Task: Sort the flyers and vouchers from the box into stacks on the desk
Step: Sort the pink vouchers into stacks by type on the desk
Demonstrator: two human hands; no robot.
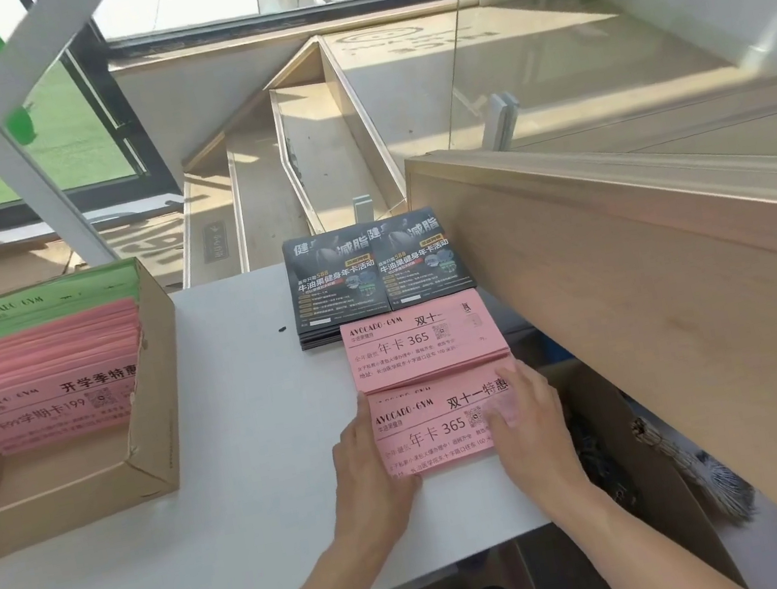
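Note:
A near stack of pink vouchers (432, 424) lies on the white desk (243, 423), close to its right edge. My left hand (368, 469) holds the stack's left side, thumb on top. The fingers of my right hand (528, 420) lie flat across its right end. Just behind sits a second pink voucher stack (423, 340), and behind that two side-by-side stacks of dark flyers (377, 270). The cardboard box (150, 429) on the left holds rows of pink vouchers (44, 386) with green ones (50, 299) at the back.
A wooden counter (658, 272) rises along the desk's right side. Below it, beside the desk, stands an open carton (628, 459) with dark items and a brush-like tuft. Stairs and a window lie beyond the desk's far edge.

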